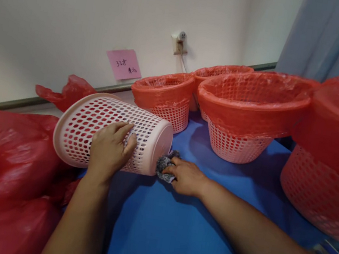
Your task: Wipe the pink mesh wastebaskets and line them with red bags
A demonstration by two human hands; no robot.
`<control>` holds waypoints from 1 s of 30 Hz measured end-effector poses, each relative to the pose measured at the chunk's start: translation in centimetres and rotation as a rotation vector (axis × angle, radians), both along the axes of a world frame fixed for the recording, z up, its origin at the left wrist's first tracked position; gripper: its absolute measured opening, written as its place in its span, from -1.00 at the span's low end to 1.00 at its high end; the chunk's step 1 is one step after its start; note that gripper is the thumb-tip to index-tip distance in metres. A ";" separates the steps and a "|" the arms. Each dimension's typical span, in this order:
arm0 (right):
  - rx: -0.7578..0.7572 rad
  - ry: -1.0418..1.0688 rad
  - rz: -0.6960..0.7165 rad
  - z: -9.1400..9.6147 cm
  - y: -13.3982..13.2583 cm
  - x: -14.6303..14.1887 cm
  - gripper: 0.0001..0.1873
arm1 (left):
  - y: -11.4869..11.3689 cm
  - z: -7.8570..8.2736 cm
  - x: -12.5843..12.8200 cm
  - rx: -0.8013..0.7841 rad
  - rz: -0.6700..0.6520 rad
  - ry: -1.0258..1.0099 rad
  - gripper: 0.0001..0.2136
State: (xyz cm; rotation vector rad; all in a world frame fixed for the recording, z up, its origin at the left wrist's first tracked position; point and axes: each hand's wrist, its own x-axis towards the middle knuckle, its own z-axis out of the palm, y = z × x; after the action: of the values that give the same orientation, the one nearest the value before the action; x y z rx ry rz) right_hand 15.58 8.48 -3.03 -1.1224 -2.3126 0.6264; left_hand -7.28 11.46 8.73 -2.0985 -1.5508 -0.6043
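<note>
A pale pink perforated plastic wastebasket (pixel 150 139) lies on its side on the blue surface, its base facing right and its rim to the left. My left hand (pixel 109 149) is on the near side of it, fingers curved over the holes and thumb to the right, gripping the basket. My right hand (pixel 188 177) is closed around a bunched grey cloth (pixel 165 168). The cloth touches the edge of the basket's base. Part of the cloth is hidden by the right fingers.
Red bags (pixel 0 176) are heaped at the left. Behind and to the right stand several similar baskets lined with red bags, including a wide one (pixel 238 143). A wall socket (pixel 180 43) with a plug and a pink note (pixel 123 64) are on the wall.
</note>
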 end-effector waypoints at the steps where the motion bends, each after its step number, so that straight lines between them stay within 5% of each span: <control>1: -0.041 -0.042 -0.054 0.0 0.2 0.0 -0.55 | 0.0 0.0 0.0 -0.004 0.002 -0.005 -0.55; 6: 0.045 0.321 -0.399 0.0 1.5 0.0 -0.41 | 0.0 0.0 0.2 0.000 0.009 -0.002 -0.55; 9: 0.206 0.546 -0.255 0.1 1.4 0.0 -0.34 | 0.0 0.0 0.2 0.000 0.005 0.001 -0.55; 13: 0.212 0.356 0.050 0.1 0.5 -0.1 -0.43 | 0.1 -0.1 0.0 -0.001 -0.005 -0.018 -0.56; 19: 0.047 -0.088 -0.114 -0.2 0.5 0.1 -0.49 | 0.2 -0.3 -0.1 0.009 -0.015 -0.036 -0.55; 24: 0.255 0.205 -0.327 0.4 0.9 0.4 -0.41 | 0.1 -0.2 0.2 0.009 -0.012 -0.032 -0.54; 27: 0.404 0.396 -0.311 0.6 1.3 -0.3 -0.32 | 0.1 -0.3 0.3 0.008 -0.018 -0.037 -0.55; 30: 0.332 0.392 -0.317 0.3 2.4 -1.2 -0.26 | 0.1 -0.3 0.4 0.004 -0.022 -0.036 -0.55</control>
State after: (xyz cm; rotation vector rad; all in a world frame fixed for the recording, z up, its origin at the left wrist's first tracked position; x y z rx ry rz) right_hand 14.37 10.84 -2.77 -1.0651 -1.7766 0.2940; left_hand -6.90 11.53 8.46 -2.1155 -1.5465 -0.6550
